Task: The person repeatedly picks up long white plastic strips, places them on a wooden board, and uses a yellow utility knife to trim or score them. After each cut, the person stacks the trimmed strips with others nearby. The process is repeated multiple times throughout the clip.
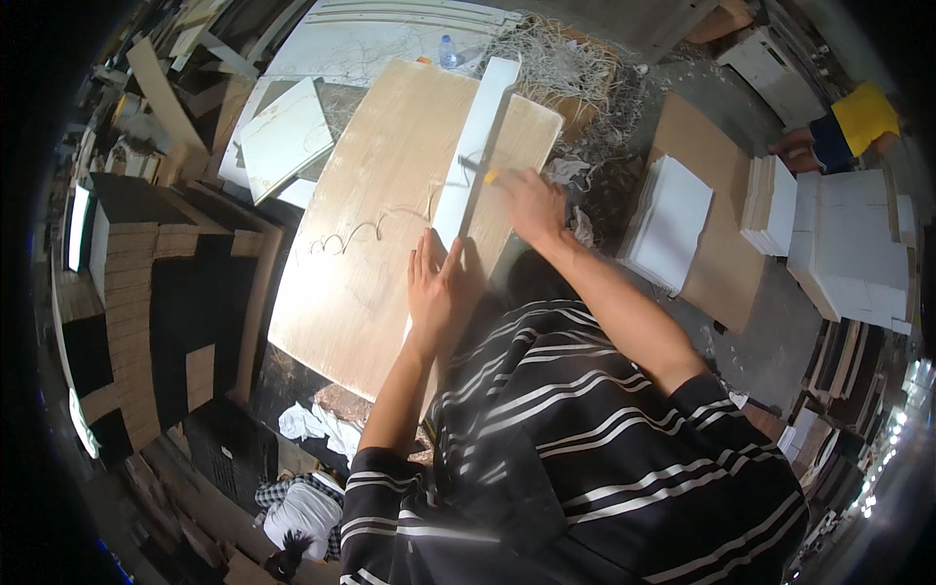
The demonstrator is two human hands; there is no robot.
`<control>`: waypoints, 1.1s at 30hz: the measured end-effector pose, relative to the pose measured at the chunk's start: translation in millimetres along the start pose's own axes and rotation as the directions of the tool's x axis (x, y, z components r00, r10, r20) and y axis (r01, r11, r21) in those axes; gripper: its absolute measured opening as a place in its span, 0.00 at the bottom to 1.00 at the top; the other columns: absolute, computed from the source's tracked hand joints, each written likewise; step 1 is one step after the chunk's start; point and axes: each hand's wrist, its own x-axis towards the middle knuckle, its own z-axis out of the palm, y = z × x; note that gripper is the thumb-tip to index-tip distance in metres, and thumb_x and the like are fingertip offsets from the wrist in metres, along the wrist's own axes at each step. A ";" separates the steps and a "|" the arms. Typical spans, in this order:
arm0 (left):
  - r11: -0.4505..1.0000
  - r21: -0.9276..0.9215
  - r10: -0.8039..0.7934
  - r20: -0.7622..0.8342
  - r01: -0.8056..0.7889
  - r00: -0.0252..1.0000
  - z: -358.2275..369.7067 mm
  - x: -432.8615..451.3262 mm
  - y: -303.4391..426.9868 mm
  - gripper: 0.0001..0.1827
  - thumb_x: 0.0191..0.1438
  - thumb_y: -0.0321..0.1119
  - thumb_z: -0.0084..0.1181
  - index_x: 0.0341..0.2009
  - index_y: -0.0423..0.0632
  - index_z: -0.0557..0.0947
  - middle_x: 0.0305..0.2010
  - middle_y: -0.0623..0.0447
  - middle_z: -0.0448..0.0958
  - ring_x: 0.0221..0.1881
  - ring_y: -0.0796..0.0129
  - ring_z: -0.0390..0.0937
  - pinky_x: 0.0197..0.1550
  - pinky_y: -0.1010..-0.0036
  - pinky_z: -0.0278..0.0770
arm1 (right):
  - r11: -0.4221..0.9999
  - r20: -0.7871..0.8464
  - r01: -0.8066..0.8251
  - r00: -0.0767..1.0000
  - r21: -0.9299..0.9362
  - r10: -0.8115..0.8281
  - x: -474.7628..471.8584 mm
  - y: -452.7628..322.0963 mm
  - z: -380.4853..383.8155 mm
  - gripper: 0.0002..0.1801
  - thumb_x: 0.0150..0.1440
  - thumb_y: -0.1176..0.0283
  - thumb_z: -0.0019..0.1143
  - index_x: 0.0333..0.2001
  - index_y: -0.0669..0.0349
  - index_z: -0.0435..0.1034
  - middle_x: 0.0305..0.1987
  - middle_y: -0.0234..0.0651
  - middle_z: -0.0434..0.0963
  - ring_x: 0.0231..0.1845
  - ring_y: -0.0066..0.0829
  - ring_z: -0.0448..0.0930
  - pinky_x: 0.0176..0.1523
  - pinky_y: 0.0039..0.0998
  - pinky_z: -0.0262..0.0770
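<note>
A long white panel strip [482, 117] lies lengthwise over a light wood-grain board [387, 161]. My left hand [433, 281] rests on the strip's near part, fingers spread and pointing away from me. In my right hand [534, 205] is a small hand tool [472, 167], dark at its front with a yellow part near my fingers. Its front end reaches over the middle of the strip; blur hides what kind of tool it is. A thin curled shaving [379, 227] trails across the board left of the strip.
Tangled trimmings [563, 66] heap beyond the board, near a plastic bottle [447, 53]. White panels [669, 223] are stacked on a brown sheet [702, 278] at right. A person in yellow [863, 117] reaches toward another stack [769, 205]. Tall board stacks [131, 314] stand left.
</note>
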 end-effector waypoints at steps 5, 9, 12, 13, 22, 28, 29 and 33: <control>0.996 -0.090 -0.025 -0.089 0.017 0.996 9.0 36.2 9.8 0.33 0.51 0.34 0.64 0.64 0.52 0.77 0.71 0.35 0.65 0.68 0.39 0.66 0.67 0.50 0.64 | 0.998 -0.003 0.050 0.999 -0.027 -0.050 -10.2 -10.1 -7.3 0.19 0.64 0.61 0.57 0.59 0.43 0.76 0.48 0.41 0.77 0.45 0.50 0.81 0.47 0.50 0.76; 0.988 -0.051 -0.149 -0.078 0.145 0.986 25.9 72.9 10.9 0.30 0.55 0.33 0.62 0.64 0.52 0.76 0.68 0.41 0.69 0.64 0.44 0.68 0.63 0.55 0.66 | 1.000 0.033 -0.001 0.999 -0.001 0.001 0.3 -9.1 -9.5 0.21 0.65 0.61 0.56 0.62 0.44 0.74 0.47 0.41 0.76 0.42 0.50 0.81 0.42 0.50 0.79; 0.974 -0.084 -0.216 -0.088 0.209 0.973 29.1 81.2 12.0 0.27 0.55 0.35 0.63 0.61 0.51 0.78 0.62 0.42 0.73 0.61 0.46 0.70 0.60 0.55 0.68 | 0.997 0.142 -0.067 0.987 -0.031 0.071 2.0 -7.9 -6.9 0.21 0.66 0.61 0.55 0.63 0.43 0.71 0.54 0.40 0.76 0.47 0.52 0.82 0.44 0.51 0.81; 0.976 -0.085 -0.207 -0.092 0.199 0.974 29.3 82.0 13.1 0.27 0.56 0.35 0.63 0.61 0.51 0.79 0.62 0.41 0.73 0.60 0.46 0.70 0.60 0.55 0.68 | 0.998 0.095 -0.044 0.994 -0.047 0.048 1.5 -7.2 -6.0 0.22 0.66 0.60 0.55 0.63 0.43 0.71 0.50 0.40 0.76 0.42 0.51 0.82 0.41 0.50 0.81; 0.981 -0.072 -0.182 -0.069 0.178 0.981 27.5 77.7 12.2 0.24 0.56 0.28 0.60 0.59 0.50 0.80 0.58 0.39 0.73 0.54 0.45 0.71 0.58 0.54 0.68 | 0.995 0.087 -0.055 0.994 -0.088 0.063 13.1 -4.6 -10.3 0.24 0.66 0.57 0.54 0.65 0.41 0.71 0.46 0.39 0.75 0.38 0.49 0.83 0.40 0.50 0.80; 0.986 -0.063 -0.158 -0.072 0.153 0.985 30.1 72.9 7.2 0.25 0.56 0.27 0.60 0.60 0.50 0.80 0.59 0.38 0.73 0.53 0.45 0.70 0.58 0.55 0.69 | 0.989 0.052 -0.129 0.990 -0.070 0.133 66.7 18.4 -13.8 0.24 0.66 0.57 0.51 0.66 0.41 0.71 0.48 0.40 0.77 0.41 0.52 0.84 0.45 0.51 0.80; 0.986 -0.060 -0.157 -0.074 0.153 0.985 30.2 71.8 6.8 0.25 0.56 0.27 0.61 0.60 0.50 0.80 0.59 0.38 0.73 0.53 0.45 0.70 0.58 0.54 0.69 | 0.989 0.051 -0.129 0.990 -0.071 0.132 75.4 24.3 -13.1 0.24 0.66 0.57 0.51 0.66 0.41 0.71 0.48 0.40 0.77 0.41 0.52 0.83 0.45 0.50 0.80; 0.986 -0.063 -0.160 -0.072 0.155 0.985 30.4 70.2 6.0 0.26 0.55 0.29 0.63 0.60 0.51 0.81 0.59 0.37 0.73 0.54 0.45 0.70 0.58 0.54 0.68 | 0.985 0.019 -0.126 0.992 -0.115 0.129 106.9 40.0 -8.5 0.25 0.67 0.57 0.51 0.67 0.40 0.70 0.50 0.41 0.76 0.42 0.52 0.83 0.46 0.50 0.79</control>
